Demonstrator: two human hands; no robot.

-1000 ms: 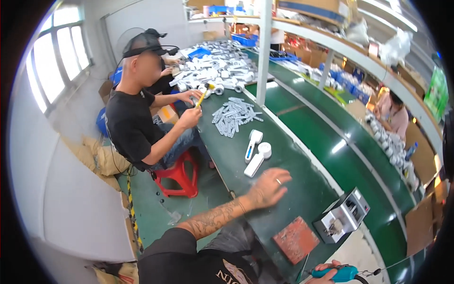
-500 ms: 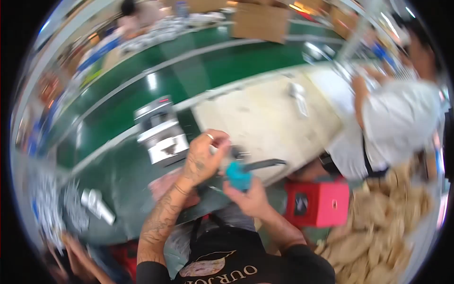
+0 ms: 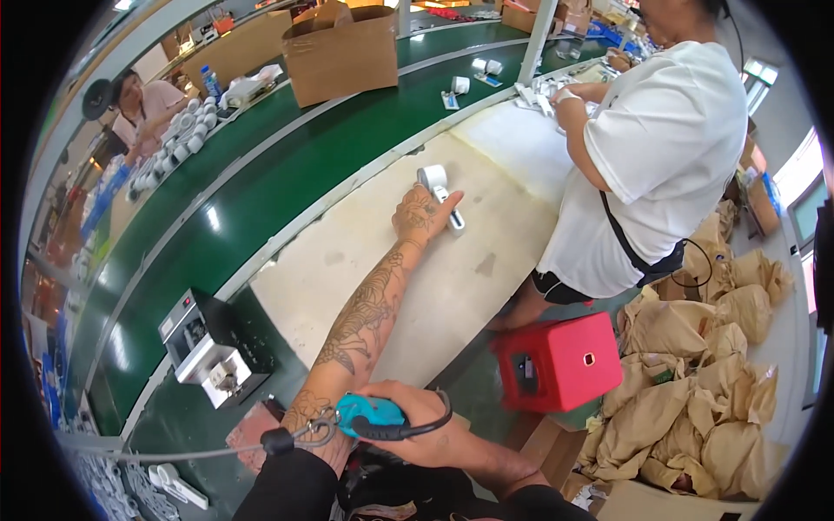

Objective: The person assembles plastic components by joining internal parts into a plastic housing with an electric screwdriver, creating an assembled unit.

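**Left grip on white handled part, far across bench**

Grip, left hand (image 3: 423, 215): we have it stretched out, fingers resting on the white handled part (image 3: 440, 194), not visibly closed round it. The part lies on the pale bench (image 3: 365, 252), just beyond our fingertips; its long axis runs from round head, far end, to handle, near right. Grip, right hand (image 3: 426, 425): closed on a teal power screwdriver (image 3: 369, 416), close to our body, well apart from the part. Left is plainly nearer.
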